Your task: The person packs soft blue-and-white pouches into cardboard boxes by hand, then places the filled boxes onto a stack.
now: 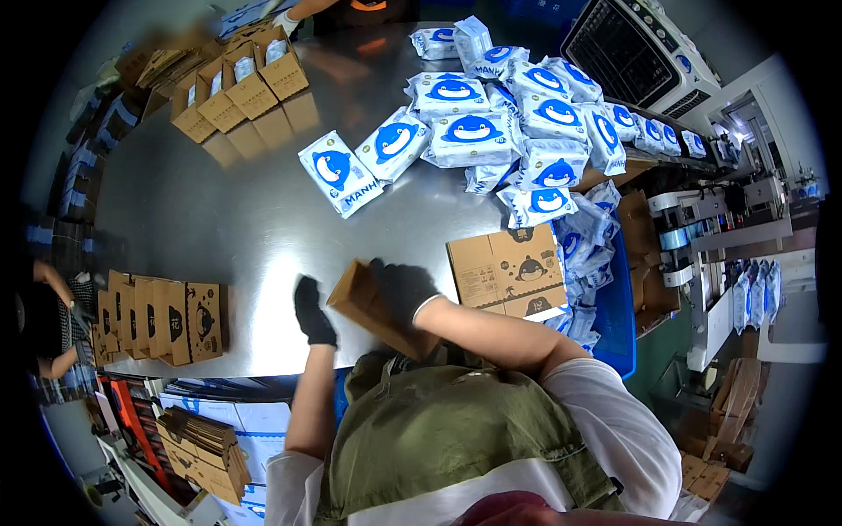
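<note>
Above the table's near edge, my right hand (405, 291), in a dark glove, holds a brown cardboard box (367, 303) that is tilted and slightly blurred. Just left of it, apart from the box, my left hand (313, 312) is in a dark glove too, its fingers stretched out with nothing in them. To the right of my right hand lies a flattened printed carton (504, 270). Farther away, two white-and-blue soft packs (338, 172) rest on the metal table, beside a large heap of the same packs (478, 129).
Several upright cartons (203, 323) stand in a row at the left. Open boxes with packs inside (274, 72) are at the far left. A blue bin (624, 302) full of packs is on the right. Other people work at the far side and left edge.
</note>
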`<control>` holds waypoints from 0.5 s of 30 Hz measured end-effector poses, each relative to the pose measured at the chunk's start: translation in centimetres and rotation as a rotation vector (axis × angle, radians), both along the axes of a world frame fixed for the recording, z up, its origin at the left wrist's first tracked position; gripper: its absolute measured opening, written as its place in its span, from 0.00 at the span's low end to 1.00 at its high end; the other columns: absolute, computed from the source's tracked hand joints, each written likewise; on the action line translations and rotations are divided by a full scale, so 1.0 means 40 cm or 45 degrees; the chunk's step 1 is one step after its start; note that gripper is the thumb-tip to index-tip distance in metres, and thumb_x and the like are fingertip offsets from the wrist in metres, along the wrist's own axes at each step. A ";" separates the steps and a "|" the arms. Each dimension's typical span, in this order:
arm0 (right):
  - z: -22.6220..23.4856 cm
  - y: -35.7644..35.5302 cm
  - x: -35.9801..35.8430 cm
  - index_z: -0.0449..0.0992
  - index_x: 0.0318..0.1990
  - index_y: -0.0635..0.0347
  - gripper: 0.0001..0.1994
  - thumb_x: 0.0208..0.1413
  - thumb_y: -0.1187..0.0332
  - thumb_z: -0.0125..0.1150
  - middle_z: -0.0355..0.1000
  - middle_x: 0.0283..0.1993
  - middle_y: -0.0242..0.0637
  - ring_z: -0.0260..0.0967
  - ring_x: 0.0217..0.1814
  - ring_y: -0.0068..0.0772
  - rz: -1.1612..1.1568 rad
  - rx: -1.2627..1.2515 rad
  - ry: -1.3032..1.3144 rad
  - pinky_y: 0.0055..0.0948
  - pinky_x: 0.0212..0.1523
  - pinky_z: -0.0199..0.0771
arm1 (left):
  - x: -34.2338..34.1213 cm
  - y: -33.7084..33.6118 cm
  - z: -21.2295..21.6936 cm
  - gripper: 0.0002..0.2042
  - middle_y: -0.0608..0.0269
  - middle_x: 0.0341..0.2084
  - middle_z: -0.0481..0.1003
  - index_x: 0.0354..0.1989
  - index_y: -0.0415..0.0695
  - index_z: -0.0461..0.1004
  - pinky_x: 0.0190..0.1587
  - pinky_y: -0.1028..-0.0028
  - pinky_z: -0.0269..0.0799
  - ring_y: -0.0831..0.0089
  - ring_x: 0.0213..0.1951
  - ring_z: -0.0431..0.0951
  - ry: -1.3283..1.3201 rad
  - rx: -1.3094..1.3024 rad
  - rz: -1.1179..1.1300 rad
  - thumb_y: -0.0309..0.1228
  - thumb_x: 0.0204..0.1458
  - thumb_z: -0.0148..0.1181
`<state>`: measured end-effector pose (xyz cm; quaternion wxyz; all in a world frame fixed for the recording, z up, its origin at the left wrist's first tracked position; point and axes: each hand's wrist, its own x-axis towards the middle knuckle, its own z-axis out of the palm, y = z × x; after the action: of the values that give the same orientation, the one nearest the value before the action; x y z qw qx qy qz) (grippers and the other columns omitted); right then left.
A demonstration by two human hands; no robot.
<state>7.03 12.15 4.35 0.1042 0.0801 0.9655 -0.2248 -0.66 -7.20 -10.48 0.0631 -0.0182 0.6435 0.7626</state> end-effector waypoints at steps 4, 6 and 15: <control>-0.002 0.085 -0.028 0.65 0.49 0.59 0.23 0.46 0.58 0.56 0.67 0.47 0.51 0.65 0.50 0.47 0.207 -0.389 0.112 0.43 0.50 0.64 | 0.061 0.112 0.314 0.15 0.50 0.38 0.74 0.47 0.46 0.66 0.40 0.62 0.69 0.54 0.38 0.74 0.274 -1.674 -0.613 0.33 0.50 0.47; -0.067 0.250 -0.103 0.60 0.57 0.52 0.35 0.38 0.55 0.62 0.58 0.58 0.47 0.53 0.61 0.46 0.250 -0.001 0.507 0.46 0.60 0.50 | 0.048 0.123 0.307 0.14 0.49 0.32 0.75 0.45 0.52 0.67 0.37 0.58 0.69 0.50 0.33 0.74 0.181 -1.652 -0.490 0.32 0.48 0.47; -0.037 0.699 -0.310 0.65 0.52 0.48 0.30 0.34 0.64 0.61 0.66 0.46 0.44 0.62 0.50 0.48 -0.053 0.490 0.532 0.50 0.48 0.60 | 0.024 0.164 0.262 0.11 0.51 0.27 0.75 0.42 0.50 0.68 0.34 0.58 0.69 0.52 0.30 0.75 0.255 -1.706 -0.445 0.33 0.49 0.46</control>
<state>-5.38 40.09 2.88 -0.1189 0.0702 0.9891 -0.0512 0.30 -0.63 0.01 0.1005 0.1209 0.9713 0.1783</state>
